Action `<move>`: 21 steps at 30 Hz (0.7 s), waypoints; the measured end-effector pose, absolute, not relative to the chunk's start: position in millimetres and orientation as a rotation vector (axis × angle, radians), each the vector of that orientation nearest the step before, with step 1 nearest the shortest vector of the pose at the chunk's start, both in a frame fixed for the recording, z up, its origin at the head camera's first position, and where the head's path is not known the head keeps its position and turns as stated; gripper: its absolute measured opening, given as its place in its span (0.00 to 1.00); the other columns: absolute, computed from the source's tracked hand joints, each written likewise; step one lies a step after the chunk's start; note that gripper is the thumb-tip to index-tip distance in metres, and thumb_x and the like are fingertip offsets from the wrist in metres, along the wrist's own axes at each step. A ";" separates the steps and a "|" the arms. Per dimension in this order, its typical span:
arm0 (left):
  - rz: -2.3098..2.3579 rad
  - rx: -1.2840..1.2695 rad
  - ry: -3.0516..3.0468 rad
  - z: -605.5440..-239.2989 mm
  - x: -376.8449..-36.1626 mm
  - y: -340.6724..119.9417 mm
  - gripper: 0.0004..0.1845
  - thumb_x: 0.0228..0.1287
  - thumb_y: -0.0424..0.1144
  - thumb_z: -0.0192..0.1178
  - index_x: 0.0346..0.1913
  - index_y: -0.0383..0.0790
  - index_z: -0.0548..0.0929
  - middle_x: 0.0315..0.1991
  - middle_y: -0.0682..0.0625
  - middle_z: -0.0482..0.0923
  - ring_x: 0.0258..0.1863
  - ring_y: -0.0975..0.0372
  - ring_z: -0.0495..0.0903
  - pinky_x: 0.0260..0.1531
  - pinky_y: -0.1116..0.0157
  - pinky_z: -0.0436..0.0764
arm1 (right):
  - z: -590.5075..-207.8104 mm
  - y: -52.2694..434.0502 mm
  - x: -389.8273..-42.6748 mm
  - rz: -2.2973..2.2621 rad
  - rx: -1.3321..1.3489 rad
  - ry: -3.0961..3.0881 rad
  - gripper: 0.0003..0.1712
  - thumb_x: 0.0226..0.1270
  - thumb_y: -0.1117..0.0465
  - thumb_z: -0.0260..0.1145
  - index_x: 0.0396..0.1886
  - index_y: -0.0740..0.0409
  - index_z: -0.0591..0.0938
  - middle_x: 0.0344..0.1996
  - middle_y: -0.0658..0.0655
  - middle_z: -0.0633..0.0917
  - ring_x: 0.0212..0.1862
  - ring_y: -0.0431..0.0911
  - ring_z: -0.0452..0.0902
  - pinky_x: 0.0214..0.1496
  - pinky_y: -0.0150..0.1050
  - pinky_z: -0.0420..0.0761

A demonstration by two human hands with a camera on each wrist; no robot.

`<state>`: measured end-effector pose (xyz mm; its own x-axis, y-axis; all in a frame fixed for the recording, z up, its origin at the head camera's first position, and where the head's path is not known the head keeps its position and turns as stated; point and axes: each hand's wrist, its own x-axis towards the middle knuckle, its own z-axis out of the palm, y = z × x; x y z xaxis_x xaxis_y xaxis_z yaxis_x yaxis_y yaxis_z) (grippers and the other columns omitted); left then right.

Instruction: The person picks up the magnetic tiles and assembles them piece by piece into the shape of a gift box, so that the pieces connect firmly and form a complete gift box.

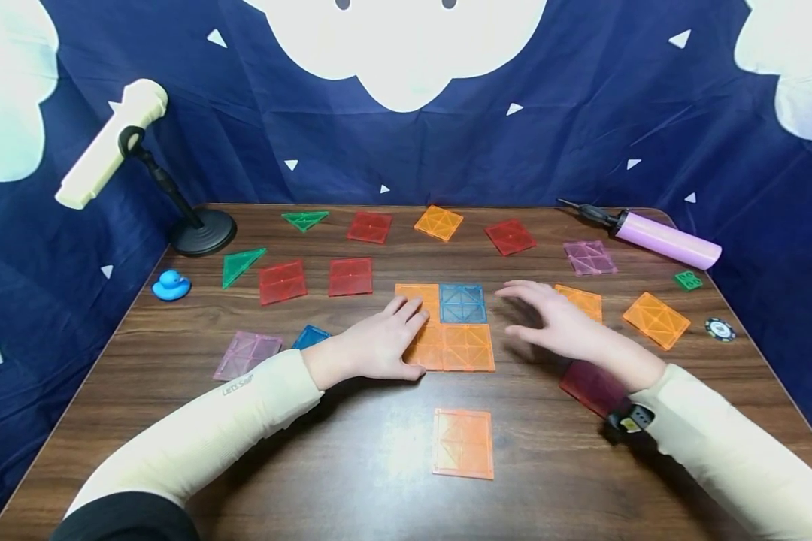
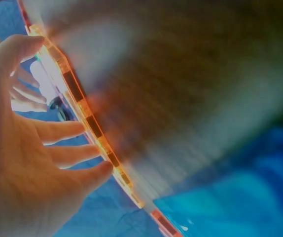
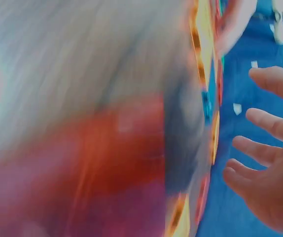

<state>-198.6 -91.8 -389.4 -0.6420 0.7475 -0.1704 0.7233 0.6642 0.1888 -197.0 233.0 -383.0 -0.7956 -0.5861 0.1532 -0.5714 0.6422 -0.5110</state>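
In the head view, a two-by-two block of translucent tiles lies at the table's middle: a blue tile (image 1: pixel 463 303) at back right and three orange ones, such as the front-right orange tile (image 1: pixel 470 348). My left hand (image 1: pixel 382 342) rests on the block's left side, fingers spread; the left wrist view shows its fingertips (image 2: pixel 104 168) along the orange tiles' edge (image 2: pixel 93 126). Right of the block, my right hand (image 1: pixel 548 315) hovers with fingers extended and nothing in it. An orange tile (image 1: pixel 582 302) lies just behind it, and a dark red tile (image 1: pixel 590 387) is partly under its forearm.
A lone orange tile (image 1: pixel 463 443) lies nearer the front. Red, green, purple and orange tiles are scattered around. Leftward are a blue rubber duck (image 1: pixel 171 285) and a stand (image 1: pixel 203 231) holding a pale cylinder. A purple hand pump (image 1: pixel 670 239) and poker chip (image 1: pixel 720 329) lie right.
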 end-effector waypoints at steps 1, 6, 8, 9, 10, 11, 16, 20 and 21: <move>0.142 1.199 2.652 -390.1 -198.1 -91.3 0.51 0.63 0.61 0.63 0.76 0.25 0.60 0.76 0.29 0.53 0.75 0.37 0.53 0.72 0.51 0.61 | -382.0 242.4 -197.3 -0.856 -0.969 2.851 0.33 0.64 0.61 0.75 0.68 0.63 0.75 0.67 0.70 0.73 0.70 0.66 0.64 0.69 0.67 0.60; 0.110 1.236 2.665 -392.5 -196.5 -88.8 0.51 0.63 0.60 0.63 0.75 0.23 0.60 0.75 0.29 0.55 0.75 0.39 0.55 0.73 0.53 0.58 | -381.1 289.1 -200.1 -0.784 -0.798 2.905 0.36 0.61 0.60 0.77 0.67 0.64 0.75 0.66 0.72 0.73 0.69 0.71 0.62 0.66 0.71 0.59; 0.107 1.241 2.665 -392.3 -195.6 -88.2 0.51 0.63 0.60 0.63 0.75 0.24 0.59 0.75 0.29 0.54 0.75 0.38 0.55 0.73 0.52 0.59 | -381.9 303.7 -201.2 -0.744 -0.730 2.888 0.38 0.60 0.59 0.77 0.68 0.65 0.74 0.67 0.74 0.71 0.69 0.73 0.60 0.66 0.73 0.58; 0.096 1.240 2.664 -391.9 -195.0 -88.1 0.51 0.64 0.60 0.62 0.76 0.26 0.58 0.76 0.29 0.54 0.75 0.38 0.55 0.73 0.52 0.59 | -383.3 309.6 -202.3 -0.720 -0.708 2.879 0.39 0.60 0.59 0.77 0.68 0.65 0.73 0.67 0.74 0.71 0.69 0.74 0.60 0.65 0.74 0.58; 0.092 1.236 2.661 -391.4 -194.4 -88.1 0.50 0.65 0.60 0.61 0.77 0.29 0.58 0.76 0.29 0.54 0.75 0.38 0.55 0.72 0.51 0.61 | -384.7 314.1 -203.0 -0.694 -0.687 2.870 0.39 0.60 0.58 0.77 0.69 0.65 0.73 0.68 0.75 0.70 0.69 0.74 0.59 0.65 0.74 0.58; 0.087 1.231 2.655 -391.1 -193.9 -88.1 0.49 0.66 0.60 0.60 0.78 0.32 0.58 0.76 0.29 0.53 0.75 0.37 0.54 0.71 0.50 0.62 | -386.0 317.0 -203.6 -0.678 -0.678 2.866 0.39 0.61 0.59 0.77 0.69 0.66 0.73 0.68 0.75 0.70 0.69 0.74 0.60 0.66 0.74 0.58; 0.091 1.221 2.619 -390.2 -191.8 -87.2 0.42 0.70 0.59 0.57 0.81 0.46 0.58 0.78 0.32 0.51 0.75 0.33 0.52 0.68 0.43 0.65 | -391.7 317.6 -207.7 -0.623 -0.715 2.895 0.34 0.61 0.61 0.77 0.65 0.67 0.77 0.64 0.76 0.73 0.65 0.74 0.65 0.64 0.72 0.62; 0.084 1.219 2.612 -391.1 -190.8 -85.8 0.41 0.71 0.59 0.56 0.81 0.50 0.58 0.79 0.36 0.51 0.75 0.32 0.50 0.67 0.41 0.65 | -391.5 303.3 -211.0 -0.621 -0.794 2.899 0.31 0.60 0.64 0.77 0.63 0.66 0.79 0.62 0.74 0.76 0.64 0.72 0.68 0.64 0.71 0.63; 0.073 1.217 2.616 -391.3 -190.7 -85.6 0.41 0.71 0.59 0.56 0.81 0.50 0.58 0.79 0.36 0.51 0.75 0.32 0.50 0.67 0.41 0.66 | -391.4 298.5 -212.1 -0.620 -0.815 2.892 0.31 0.59 0.65 0.77 0.63 0.66 0.79 0.62 0.74 0.76 0.64 0.72 0.68 0.65 0.70 0.63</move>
<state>-190.7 -85.6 -391.3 -0.6176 0.7585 -0.2079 0.7458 0.6487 0.1514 -212.1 298.5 -391.4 -0.8566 -0.5146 0.0381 -0.4850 0.7776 -0.4000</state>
